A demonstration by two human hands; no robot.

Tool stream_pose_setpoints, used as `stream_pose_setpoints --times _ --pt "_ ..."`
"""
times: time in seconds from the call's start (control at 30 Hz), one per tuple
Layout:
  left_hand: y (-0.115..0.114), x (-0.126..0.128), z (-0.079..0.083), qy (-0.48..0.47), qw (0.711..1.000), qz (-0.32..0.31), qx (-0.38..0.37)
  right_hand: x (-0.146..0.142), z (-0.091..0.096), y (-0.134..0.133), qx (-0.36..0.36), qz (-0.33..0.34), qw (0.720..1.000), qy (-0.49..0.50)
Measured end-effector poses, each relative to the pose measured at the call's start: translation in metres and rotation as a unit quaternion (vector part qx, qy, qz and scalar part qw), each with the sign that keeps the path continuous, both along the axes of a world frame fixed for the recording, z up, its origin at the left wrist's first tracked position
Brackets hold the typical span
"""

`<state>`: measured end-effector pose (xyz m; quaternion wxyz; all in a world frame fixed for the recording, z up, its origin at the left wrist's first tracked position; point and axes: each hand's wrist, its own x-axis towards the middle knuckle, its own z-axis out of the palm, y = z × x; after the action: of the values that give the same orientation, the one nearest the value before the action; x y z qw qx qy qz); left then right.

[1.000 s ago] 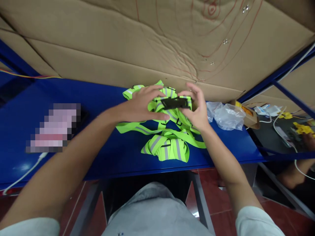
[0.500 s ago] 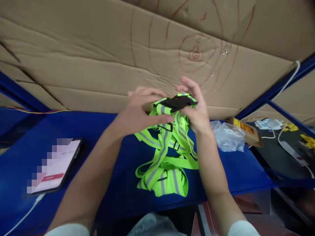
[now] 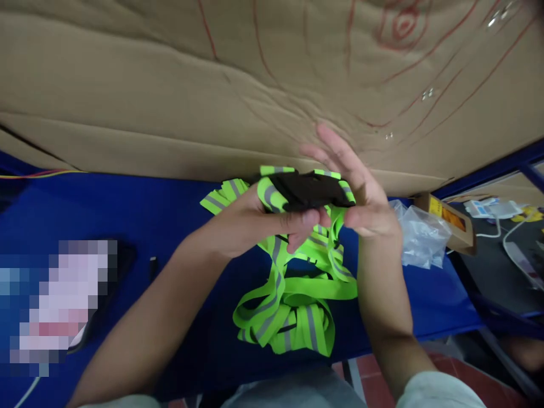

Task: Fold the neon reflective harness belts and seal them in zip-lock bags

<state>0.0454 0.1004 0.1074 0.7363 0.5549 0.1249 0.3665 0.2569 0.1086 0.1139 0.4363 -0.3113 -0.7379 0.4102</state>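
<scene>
A black plastic buckle point(image 3: 312, 190) joins bright yellow-green reflective straps point(image 3: 276, 275) with grey stripes. My left hand point(image 3: 244, 224) grips the buckle and strap at their left side, its thumb along the front and fingertips showing underneath. At the right end of the buckle, my right hand point(image 3: 369, 198) is open, fingers stretched up and apart, thumb close to the strap loop. Whether that thumb touches the strap, I cannot tell. More strap hangs below the hands and lies in a bundle point(image 3: 293, 334) on the blue table.
On the blue tabletop point(image 3: 140, 204), a phone point(image 3: 63, 300) with a cable lies at the left. To the right are a clear plastic bag point(image 3: 425, 238) and a small cardboard box point(image 3: 453, 224). A cardboard wall point(image 3: 170, 102) with red drawn rings stands behind.
My left hand has moved under the buckle and now grips it from below. My right hand has loosened, its thumb drawn away from the buckle. The view has shifted slightly.
</scene>
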Motion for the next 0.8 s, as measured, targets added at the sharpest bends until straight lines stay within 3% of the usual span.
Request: stream_pose_setpoints --times 0.13,0.27,0.47,0.63,0.8 --pt "0.014 -0.018 0.003 0.030 0.997 0.056 0.048 0.000 -0.014 0.010 -0.163 0.086 0.979 0.090" --pt "0.017 -0.015 0.001 0.080 0.990 0.090 0.069 -0.002 -0.022 0.018 -0.251 0.129 0.950 0.136" --pt "0.014 -0.007 -0.001 0.016 0.993 0.100 0.063 0.000 -0.011 0.013 -0.283 0.115 0.935 0.181" --pt "0.022 -0.017 -0.001 0.082 0.988 0.079 0.105 -0.008 -0.015 0.008 -0.313 0.105 0.927 0.178" --pt "0.020 -0.008 -0.002 0.058 0.991 0.115 0.025 -0.011 -0.012 0.000 -0.278 0.020 0.942 0.186"
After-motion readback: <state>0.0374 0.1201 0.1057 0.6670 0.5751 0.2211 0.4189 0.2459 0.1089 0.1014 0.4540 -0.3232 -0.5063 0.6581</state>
